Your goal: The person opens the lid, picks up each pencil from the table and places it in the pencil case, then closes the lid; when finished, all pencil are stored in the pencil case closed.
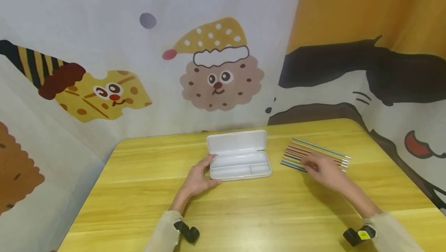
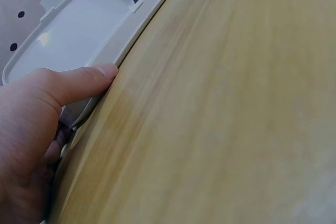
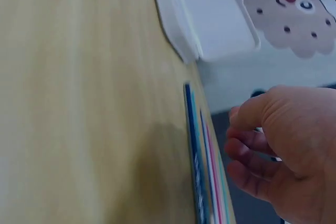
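Note:
A white pencil case (image 1: 231, 173) lies on the table with its lid (image 1: 237, 143) raised; its compartments hold nothing. My left hand (image 1: 198, 179) grips the case's left end, and in the left wrist view its thumb (image 2: 86, 82) lies along the front edge. To the right of the case, several slim striped pencils (image 1: 296, 152) lie side by side, white eraser ends pointing right. Over the near pencils hovers my right hand (image 1: 324, 170), fingers loosely bent. In the right wrist view the hand (image 3: 294, 150) appears above the pencils (image 3: 194, 135), with no pencil clearly held.
The yellow wood-grain table (image 1: 251, 213) carries the case and pencils. Behind it hangs a pale cloth (image 1: 160, 101) with cartoon prints, close to the table's back edge. Each wrist wears a small black camera, one on the left (image 1: 187, 232) and one on the right (image 1: 353, 237).

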A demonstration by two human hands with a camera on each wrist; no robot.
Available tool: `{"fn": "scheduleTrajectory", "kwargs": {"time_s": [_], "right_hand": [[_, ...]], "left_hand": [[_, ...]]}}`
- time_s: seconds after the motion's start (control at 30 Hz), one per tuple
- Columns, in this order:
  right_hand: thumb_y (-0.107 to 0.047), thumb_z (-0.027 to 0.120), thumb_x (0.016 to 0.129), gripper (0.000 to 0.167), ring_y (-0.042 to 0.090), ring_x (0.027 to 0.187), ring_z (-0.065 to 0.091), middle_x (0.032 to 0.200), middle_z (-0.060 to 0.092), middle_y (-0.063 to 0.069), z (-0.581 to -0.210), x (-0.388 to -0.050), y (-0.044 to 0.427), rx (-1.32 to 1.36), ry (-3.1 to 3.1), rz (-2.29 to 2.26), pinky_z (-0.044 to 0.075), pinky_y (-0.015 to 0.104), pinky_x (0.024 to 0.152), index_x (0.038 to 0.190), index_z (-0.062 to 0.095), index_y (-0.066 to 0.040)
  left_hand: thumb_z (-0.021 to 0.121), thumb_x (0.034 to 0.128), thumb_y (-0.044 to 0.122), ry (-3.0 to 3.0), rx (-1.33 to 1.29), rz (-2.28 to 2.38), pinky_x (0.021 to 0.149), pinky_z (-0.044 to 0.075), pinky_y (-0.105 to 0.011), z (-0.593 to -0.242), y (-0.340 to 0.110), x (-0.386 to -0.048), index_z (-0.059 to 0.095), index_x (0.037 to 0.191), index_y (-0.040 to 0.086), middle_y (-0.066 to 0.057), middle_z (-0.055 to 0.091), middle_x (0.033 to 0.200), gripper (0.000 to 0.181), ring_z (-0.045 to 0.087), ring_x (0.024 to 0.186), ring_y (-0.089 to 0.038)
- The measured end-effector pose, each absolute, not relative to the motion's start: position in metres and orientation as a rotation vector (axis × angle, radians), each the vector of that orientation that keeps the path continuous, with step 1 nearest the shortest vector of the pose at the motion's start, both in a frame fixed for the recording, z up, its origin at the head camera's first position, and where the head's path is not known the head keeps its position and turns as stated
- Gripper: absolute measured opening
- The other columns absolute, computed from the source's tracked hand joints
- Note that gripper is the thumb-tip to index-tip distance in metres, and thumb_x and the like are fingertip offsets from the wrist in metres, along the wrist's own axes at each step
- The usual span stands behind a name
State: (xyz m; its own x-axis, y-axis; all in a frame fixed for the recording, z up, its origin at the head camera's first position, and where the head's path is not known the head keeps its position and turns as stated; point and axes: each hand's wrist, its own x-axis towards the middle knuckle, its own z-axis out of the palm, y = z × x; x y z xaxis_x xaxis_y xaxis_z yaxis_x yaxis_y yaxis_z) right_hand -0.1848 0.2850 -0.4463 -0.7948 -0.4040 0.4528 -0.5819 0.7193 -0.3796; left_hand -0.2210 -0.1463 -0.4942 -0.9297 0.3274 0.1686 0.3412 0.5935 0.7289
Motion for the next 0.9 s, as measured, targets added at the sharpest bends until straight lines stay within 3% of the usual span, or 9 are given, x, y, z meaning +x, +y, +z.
{"fn": "scheduleTrajectory", "kwargs": {"time_s": [0.3,0.9], "right_hand": [[0.007,0.081,0.072,0.025,0.023,0.076,0.061,0.088,0.064,0.001,-0.463,-0.148,0.327,0.536,-2.635,0.57,0.054,0.038,0.061,0.094,0.073,-0.003],[0.008,0.084,0.066,0.03,0.024,0.076,0.063,0.088,0.065,0.003,-0.476,-0.14,0.341,0.455,-2.633,0.524,0.055,0.041,0.062,0.089,0.072,-0.006]], "left_hand": [[0.093,0.0704,0.023,-2.737,-0.637,-1.315,0.114,0.033,-0.045,-0.496,-0.148,-0.221,0.046,0.15,0.013,-0.016,0.037,0.155,0.093,0.04,0.138,-0.033],[0.093,0.0702,0.024,-2.765,-0.607,-1.285,0.115,0.03,-0.046,-0.496,-0.147,-0.221,0.047,0.15,0.014,-0.015,0.037,0.155,0.093,0.039,0.139,-0.031]]}}
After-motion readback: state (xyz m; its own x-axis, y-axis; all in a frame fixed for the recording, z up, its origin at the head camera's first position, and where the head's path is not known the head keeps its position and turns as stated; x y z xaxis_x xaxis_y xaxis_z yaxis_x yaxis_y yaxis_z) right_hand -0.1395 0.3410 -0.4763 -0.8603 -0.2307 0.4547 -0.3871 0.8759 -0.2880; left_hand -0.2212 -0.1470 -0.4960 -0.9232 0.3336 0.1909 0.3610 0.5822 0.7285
